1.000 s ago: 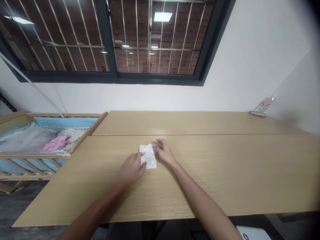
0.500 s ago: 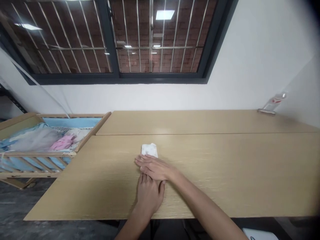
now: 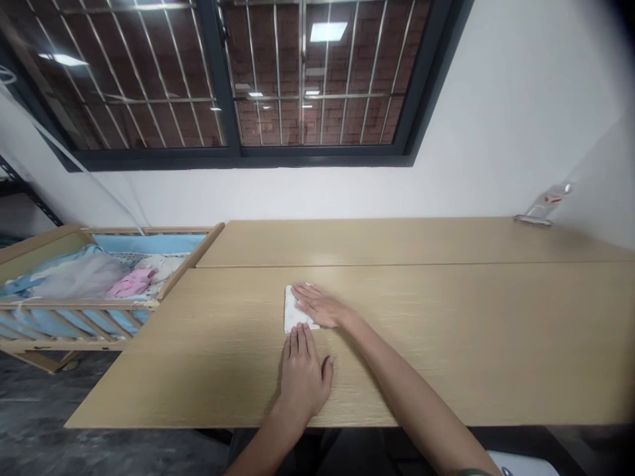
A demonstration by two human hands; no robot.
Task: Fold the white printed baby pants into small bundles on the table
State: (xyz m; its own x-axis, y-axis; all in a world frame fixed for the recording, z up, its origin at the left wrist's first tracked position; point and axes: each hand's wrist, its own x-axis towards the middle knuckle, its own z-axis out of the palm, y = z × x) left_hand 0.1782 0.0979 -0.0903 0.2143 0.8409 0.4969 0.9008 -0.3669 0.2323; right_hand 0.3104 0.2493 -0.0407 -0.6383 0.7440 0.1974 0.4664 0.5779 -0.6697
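Note:
A small white square (image 3: pixel 291 315), soft-looking and flat, lies on the wooden table (image 3: pixel 446 330); whether it is folded cloth or paper I cannot tell. My right hand (image 3: pixel 320 307) rests palm down across its upper right part, fingers stretched out and slightly blurred. At the near edge of the square, the fingertips of my left hand (image 3: pixel 302 377) touch or just overlap it. That hand lies flat with the thumb apart. Part of the square is hidden under my right fingers.
A wooden crib (image 3: pixel 198 254) with blue lining and a pink cloth (image 3: pixel 131 282) stands left of the table. At the far right leans a clear bottle (image 3: pixel 546 203) near the wall. A barred window (image 3: pixel 317 155) is above the table's back edge.
My right hand has moved off the back of my left hand, up and to the right onto the white square. More of the square's left and near sides now shows.

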